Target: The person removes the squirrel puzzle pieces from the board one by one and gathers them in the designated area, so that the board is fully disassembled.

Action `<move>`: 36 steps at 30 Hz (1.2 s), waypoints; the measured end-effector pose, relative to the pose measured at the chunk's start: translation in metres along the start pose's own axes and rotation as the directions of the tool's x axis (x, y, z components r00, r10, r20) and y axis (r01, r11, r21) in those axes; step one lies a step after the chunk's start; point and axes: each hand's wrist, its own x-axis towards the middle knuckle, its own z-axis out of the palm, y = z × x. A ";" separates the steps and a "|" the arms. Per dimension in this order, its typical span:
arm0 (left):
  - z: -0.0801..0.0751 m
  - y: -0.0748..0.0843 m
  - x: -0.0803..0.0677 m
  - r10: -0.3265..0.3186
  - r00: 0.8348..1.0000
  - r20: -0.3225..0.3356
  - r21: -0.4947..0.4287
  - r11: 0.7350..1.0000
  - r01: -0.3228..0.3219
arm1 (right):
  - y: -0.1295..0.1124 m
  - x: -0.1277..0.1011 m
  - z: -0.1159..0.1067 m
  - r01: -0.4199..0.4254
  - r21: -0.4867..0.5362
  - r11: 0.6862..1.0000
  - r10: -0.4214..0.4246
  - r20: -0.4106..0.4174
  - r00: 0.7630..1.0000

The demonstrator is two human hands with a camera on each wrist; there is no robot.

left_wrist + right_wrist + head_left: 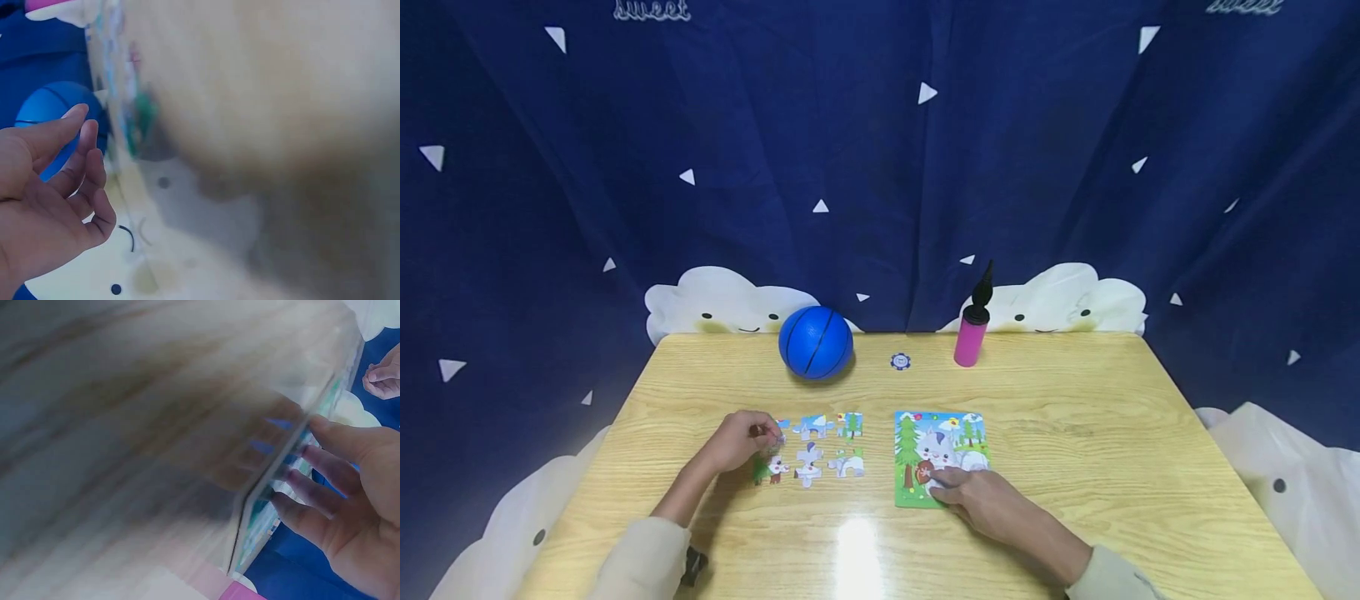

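Observation:
A colourful puzzle board (pixel 942 450) lies flat right of the table's centre. My right hand (pixel 981 500) rests on its lower part with straight fingers (pixel 325 487) laid on the picture. Several loose puzzle pieces (pixel 822 450) lie in two rows to the left of the board. My left hand (pixel 741 442) hovers at the left end of those rows, fingertips beside a small piece (pixel 775 435). In the left wrist view its fingers (pixel 87 156) hang loosely curled with nothing between them. Both wrist views are blurred over the tabletop.
A blue ball (pixel 816 342), a small blue chip (pixel 900 361) and a pink pump (pixel 972 333) stand along the far edge of the wooden table (pixel 1075 433). Dark blue curtain hangs behind. White cloud-shaped cushions (pixel 1277 475) surround the table.

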 end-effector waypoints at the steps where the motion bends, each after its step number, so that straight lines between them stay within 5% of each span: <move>1: -0.002 0.003 0.002 0.005 1.000 -0.006 0.006 1.000 -0.005 | 0.000 0.000 -0.001 -0.008 0.010 1.000 0.008 0.018 1.000; 6: -0.004 0.022 0.015 0.033 0.999 -0.011 0.020 0.999 -0.033 | 0.001 0.002 -0.007 -0.032 0.049 0.998 0.028 0.088 0.996; 13: 0.017 0.061 0.038 0.102 0.994 0.028 -0.021 0.995 -0.102 | 0.010 -0.005 -0.014 -0.058 0.101 0.993 0.053 0.057 0.997; 21: 0.056 0.104 0.058 0.211 0.967 0.146 -0.043 0.978 -0.207 | 0.020 -0.020 -0.023 -0.146 0.116 0.982 0.137 0.085 0.987; 36: 0.140 0.156 0.074 0.229 0.912 0.339 -0.088 0.973 -0.211 | 0.039 -0.047 -0.022 -0.258 0.088 0.962 0.249 0.100 0.963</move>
